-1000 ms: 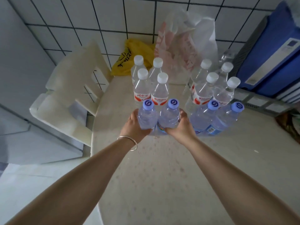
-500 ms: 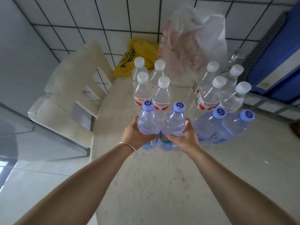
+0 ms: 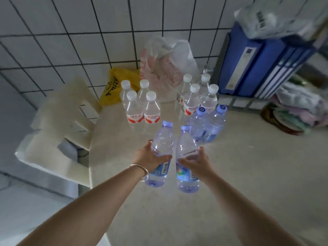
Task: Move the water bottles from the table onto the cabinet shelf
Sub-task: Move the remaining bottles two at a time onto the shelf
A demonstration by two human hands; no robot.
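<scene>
My left hand grips a blue-capped water bottle round its middle, and my right hand grips a second blue-capped bottle beside it. Both bottles hang lifted above the beige table, tilted away from me. Two more blue-capped bottles stand on the table to the right. Behind them stand several white-capped, red-labelled bottles, and another group of white-capped bottles stands to the left.
A pink-and-white plastic bag and a yellow bag lie against the tiled wall. A cream chair stands left of the table. Blue binders fill a shelf at the right, with folded cloth below them.
Both hands have lifted their blue-capped bottles off the table and drawn them towards me. The view has tilted up, showing more of the wall and binders.
</scene>
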